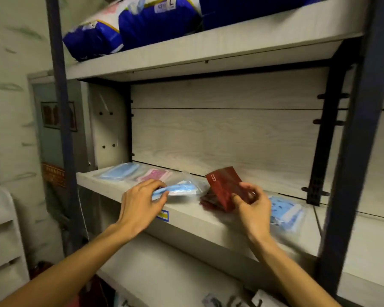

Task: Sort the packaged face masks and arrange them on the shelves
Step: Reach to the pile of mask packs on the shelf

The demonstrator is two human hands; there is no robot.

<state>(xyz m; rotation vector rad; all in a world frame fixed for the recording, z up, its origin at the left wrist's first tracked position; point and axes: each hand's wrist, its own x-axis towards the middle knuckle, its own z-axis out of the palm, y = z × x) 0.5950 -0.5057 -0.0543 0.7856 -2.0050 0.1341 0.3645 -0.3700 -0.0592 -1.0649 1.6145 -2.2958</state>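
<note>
While the left hand point(142, 202) pinches a blue mask bag point(177, 190) and the right hand point(252, 202) grips a red packet point(225, 185), the red pile point(208, 201) beneath could get nudged off the shelf point(208, 227) edge.

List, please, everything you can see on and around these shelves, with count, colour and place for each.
Blue mask pack: one, light blue in clear wrap, far left of the middle shelf.
Pink mask pack: one, pink, beside that blue pack.
Held blue mask pack: one, light blue in a clear bag, in the left hand.
Red packet: one, dark red, raised in the right hand.
Red packets: a small pile, count unclear, on the shelf under the raised packet.
Patterned blue mask pack: one, right end of the middle shelf.
Large bags: at least three, dark blue and white, top shelf.
Middle shelf: one, pale wood-grain.
Left hand: grips the held blue mask pack.
Right hand: pinches the red packet.
</note>
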